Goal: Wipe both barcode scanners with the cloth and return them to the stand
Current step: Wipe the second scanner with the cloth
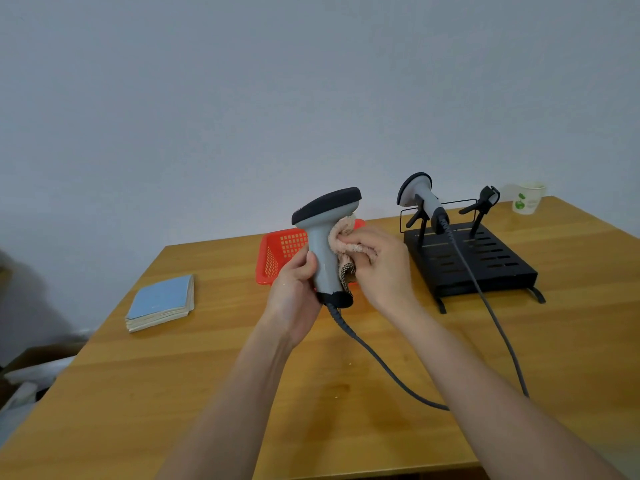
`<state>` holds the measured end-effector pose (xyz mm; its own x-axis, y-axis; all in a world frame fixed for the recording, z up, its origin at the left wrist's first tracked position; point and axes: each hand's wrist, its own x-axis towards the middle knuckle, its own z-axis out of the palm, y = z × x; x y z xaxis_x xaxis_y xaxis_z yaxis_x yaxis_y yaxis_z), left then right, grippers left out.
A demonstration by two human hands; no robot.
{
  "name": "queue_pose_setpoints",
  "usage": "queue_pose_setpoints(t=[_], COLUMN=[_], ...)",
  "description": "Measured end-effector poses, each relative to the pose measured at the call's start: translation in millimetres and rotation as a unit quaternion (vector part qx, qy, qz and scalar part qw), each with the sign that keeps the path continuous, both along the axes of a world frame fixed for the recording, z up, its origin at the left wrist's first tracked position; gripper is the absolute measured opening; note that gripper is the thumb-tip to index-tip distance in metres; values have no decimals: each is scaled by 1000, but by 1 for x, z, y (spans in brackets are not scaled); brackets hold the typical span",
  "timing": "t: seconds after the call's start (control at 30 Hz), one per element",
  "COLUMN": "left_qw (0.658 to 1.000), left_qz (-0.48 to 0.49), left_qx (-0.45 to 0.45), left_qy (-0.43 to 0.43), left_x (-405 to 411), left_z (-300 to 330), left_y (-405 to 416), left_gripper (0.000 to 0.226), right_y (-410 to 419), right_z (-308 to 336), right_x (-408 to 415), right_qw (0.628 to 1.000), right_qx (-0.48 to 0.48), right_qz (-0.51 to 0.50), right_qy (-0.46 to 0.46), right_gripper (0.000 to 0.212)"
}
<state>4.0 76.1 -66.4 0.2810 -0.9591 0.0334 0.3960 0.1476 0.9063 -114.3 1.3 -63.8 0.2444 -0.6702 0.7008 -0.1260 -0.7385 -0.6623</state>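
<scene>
My left hand [294, 289] grips the handle of a grey barcode scanner [323, 237] with a black head, held upright above the table. My right hand [377, 265] holds a pinkish cloth [346, 237] bunched against the scanner's neck and handle. Its dark cable [381, 365] trails down across the table. A second grey scanner [420, 199] rests in the left cradle of the black stand [485, 268] at the right. The stand's right cradle [485, 202] holds nothing.
A red plastic basket [277, 258] sits behind the held scanner. A stack of blue-covered booklets [161, 303] lies at the left of the wooden table [173, 393]. A paper cup [528, 199] stands at the back right corner. The second scanner's cable [498, 323] crosses the table's right side.
</scene>
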Motion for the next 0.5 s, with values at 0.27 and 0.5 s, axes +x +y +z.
queue_pose_setpoints(t=[0.27,0.5], left_qw=[999,998], left_qz=[7,-20], left_qx=[-6,-38], left_qy=[53,45], left_x=[-2,-4], left_z=[2,10], left_y=[0,3], left_gripper=[34,34], right_y=[-3,7], right_z=[13,13], right_x=[-7,4], right_qw=[996,998], right_qx=[81,44], right_qz=[-22,36], right_qy=[-21,-18], right_gripper=[25,27])
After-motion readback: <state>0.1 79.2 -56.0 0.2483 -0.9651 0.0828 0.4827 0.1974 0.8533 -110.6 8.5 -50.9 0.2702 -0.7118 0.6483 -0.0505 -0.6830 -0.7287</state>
